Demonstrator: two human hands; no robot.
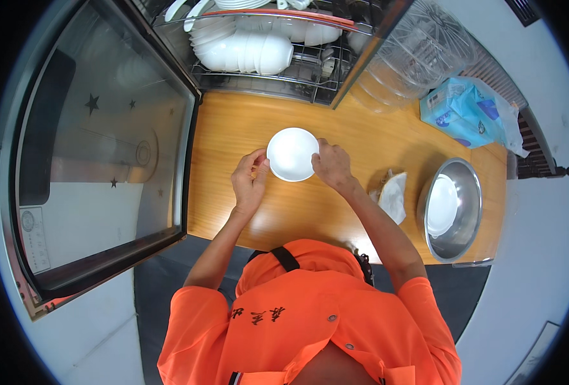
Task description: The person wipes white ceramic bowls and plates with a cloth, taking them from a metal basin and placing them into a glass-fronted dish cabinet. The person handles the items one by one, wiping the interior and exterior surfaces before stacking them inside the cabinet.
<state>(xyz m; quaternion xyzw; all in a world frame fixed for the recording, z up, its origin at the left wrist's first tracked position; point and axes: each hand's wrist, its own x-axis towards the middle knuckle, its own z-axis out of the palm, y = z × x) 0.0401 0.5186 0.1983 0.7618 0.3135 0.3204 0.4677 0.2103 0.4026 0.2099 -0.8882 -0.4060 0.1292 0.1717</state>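
Between my two hands is a small white bowl [292,155], its inside facing up, over the wooden tabletop [233,125]. The thumb and fingers of my left hand [251,182] close on its left rim. On the opposite side, my right hand [333,164] grips the right rim, with the thumb at the edge and the other fingers curled. Whether the bowl rests on the wood or is slightly raised, I cannot tell. A folded white cloth [393,196] lies to the right of my right forearm.
A steel basin [470,212] with a white bowl [443,205] inside stands at the right. Behind it are a blue tissue pack [467,112] and clear containers [387,83]. At the back, a rack holds stacked white bowls [249,52]. An open glass door [105,147] borders the left.
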